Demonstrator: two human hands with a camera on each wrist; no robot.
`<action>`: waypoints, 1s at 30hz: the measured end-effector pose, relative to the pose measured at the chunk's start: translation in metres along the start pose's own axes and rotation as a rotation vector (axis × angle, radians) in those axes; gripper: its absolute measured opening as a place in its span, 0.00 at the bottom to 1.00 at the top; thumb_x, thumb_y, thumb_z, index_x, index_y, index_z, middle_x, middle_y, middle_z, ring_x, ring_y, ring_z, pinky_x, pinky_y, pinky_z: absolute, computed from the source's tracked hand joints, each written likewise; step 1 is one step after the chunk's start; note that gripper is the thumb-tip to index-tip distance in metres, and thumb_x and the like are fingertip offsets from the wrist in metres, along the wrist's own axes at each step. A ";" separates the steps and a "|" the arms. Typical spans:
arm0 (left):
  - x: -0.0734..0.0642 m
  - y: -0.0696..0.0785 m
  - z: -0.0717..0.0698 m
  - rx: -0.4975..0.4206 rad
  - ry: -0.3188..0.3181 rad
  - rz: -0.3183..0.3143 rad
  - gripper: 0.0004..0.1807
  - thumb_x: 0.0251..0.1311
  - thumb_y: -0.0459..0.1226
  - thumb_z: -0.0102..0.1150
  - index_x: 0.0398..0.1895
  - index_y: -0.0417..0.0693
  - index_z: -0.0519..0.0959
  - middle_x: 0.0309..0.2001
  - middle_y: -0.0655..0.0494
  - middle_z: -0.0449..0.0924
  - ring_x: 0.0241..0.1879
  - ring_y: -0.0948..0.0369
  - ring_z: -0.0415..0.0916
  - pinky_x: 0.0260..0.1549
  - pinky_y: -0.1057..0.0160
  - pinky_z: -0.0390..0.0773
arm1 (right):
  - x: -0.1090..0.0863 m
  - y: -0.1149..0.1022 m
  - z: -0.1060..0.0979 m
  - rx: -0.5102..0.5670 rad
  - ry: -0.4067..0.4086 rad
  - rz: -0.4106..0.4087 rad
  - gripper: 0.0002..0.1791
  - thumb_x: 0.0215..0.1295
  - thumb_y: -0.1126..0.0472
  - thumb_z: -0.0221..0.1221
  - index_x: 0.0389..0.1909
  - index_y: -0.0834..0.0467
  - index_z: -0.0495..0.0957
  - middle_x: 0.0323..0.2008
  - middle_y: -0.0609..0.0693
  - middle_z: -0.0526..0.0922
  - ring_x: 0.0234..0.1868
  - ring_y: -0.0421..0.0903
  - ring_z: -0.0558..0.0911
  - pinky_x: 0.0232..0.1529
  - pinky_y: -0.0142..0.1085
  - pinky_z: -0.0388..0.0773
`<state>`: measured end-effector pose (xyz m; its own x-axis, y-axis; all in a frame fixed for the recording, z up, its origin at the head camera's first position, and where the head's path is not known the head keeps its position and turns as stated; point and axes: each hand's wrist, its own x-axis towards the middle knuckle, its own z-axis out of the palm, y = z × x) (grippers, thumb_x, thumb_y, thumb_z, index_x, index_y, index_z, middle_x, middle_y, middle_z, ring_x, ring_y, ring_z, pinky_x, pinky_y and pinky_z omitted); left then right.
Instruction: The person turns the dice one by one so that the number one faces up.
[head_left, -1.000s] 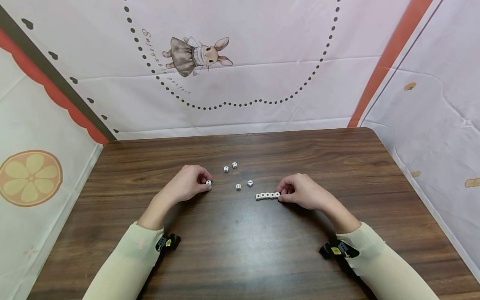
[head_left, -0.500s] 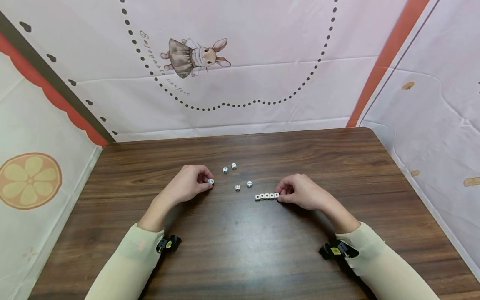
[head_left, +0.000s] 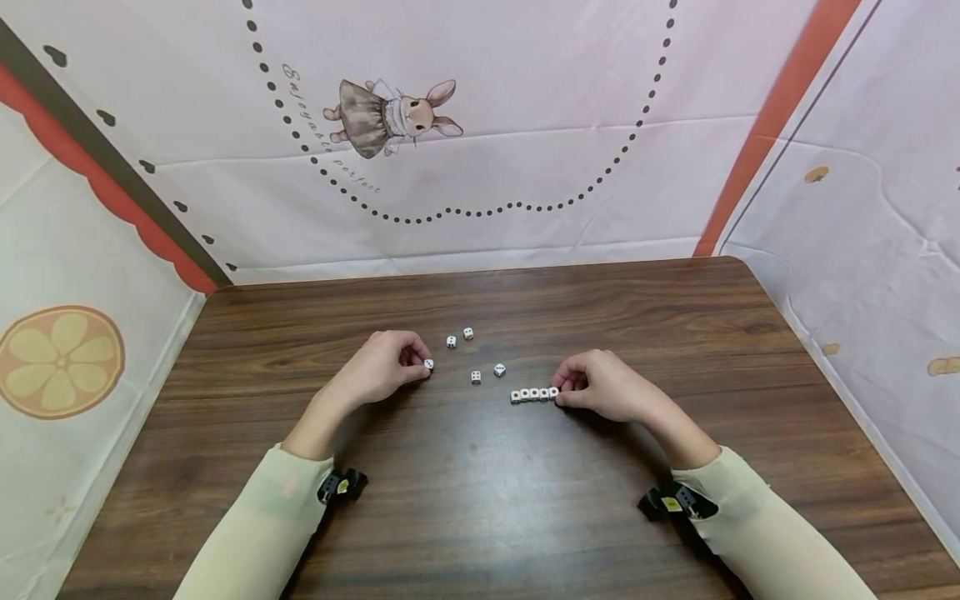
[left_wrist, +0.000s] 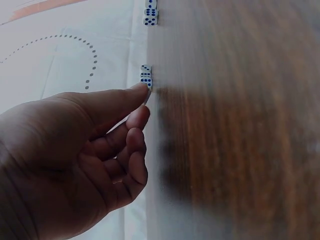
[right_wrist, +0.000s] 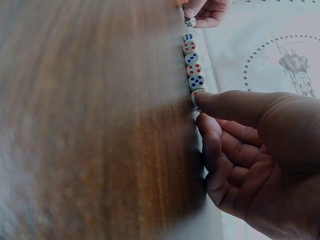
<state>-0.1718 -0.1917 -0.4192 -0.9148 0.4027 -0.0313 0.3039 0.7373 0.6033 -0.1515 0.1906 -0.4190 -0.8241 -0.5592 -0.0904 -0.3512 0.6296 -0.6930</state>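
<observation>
Between thumb and fingertips, my left hand (head_left: 382, 367) pinches a small white die (head_left: 428, 364), held low at the table's middle left. In the right wrist view that die (right_wrist: 190, 22) shows dark pips. My right hand (head_left: 606, 385) has its thumb and index finger on the end die (head_left: 554, 392) of a short straight row of dice (head_left: 534, 394). Large single pips face up along this row. The thumb covers part of the end die (right_wrist: 196, 99) in the right wrist view. The other fingers of both hands are curled inward.
Loose dice lie between the hands: a pair farther back, one die (head_left: 452, 342) beside another (head_left: 468, 333), and a nearer pair, a die (head_left: 476, 377) and a turned die (head_left: 499, 370). The brown wooden table (head_left: 465, 500) meets a printed cloth (head_left: 525, 150) behind.
My left hand has shifted slightly right with its die, and the die has turned between the fingertips. The right hand stays at the end of the row.
</observation>
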 end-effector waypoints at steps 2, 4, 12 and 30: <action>0.000 0.000 0.000 0.004 -0.008 -0.004 0.05 0.64 0.33 0.74 0.37 0.49 0.85 0.29 0.61 0.82 0.30 0.63 0.76 0.35 0.60 0.76 | 0.000 0.000 0.000 -0.002 -0.003 0.001 0.04 0.65 0.64 0.73 0.37 0.54 0.87 0.28 0.39 0.84 0.31 0.39 0.81 0.37 0.36 0.78; -0.001 0.000 0.000 0.009 -0.016 -0.008 0.05 0.64 0.33 0.74 0.37 0.48 0.85 0.29 0.61 0.81 0.30 0.63 0.76 0.35 0.60 0.75 | 0.000 -0.001 0.000 -0.002 -0.005 -0.002 0.04 0.65 0.64 0.73 0.37 0.54 0.87 0.28 0.39 0.83 0.31 0.39 0.81 0.37 0.37 0.78; -0.001 -0.001 -0.001 0.032 -0.028 -0.018 0.07 0.62 0.33 0.76 0.38 0.47 0.84 0.30 0.60 0.81 0.31 0.62 0.75 0.37 0.59 0.75 | 0.000 0.001 -0.001 0.009 -0.006 -0.020 0.03 0.66 0.65 0.72 0.38 0.56 0.87 0.28 0.41 0.83 0.31 0.39 0.80 0.36 0.36 0.77; 0.006 0.006 0.004 0.112 0.004 0.042 0.08 0.58 0.35 0.79 0.38 0.47 0.87 0.32 0.58 0.79 0.34 0.60 0.75 0.39 0.57 0.76 | 0.000 0.000 0.001 0.002 0.005 -0.015 0.04 0.64 0.65 0.73 0.36 0.55 0.87 0.27 0.40 0.83 0.30 0.38 0.80 0.35 0.35 0.77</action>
<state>-0.1745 -0.1832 -0.4190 -0.9014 0.4329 -0.0047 0.3698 0.7757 0.5115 -0.1513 0.1905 -0.4195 -0.8210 -0.5658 -0.0769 -0.3625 0.6205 -0.6954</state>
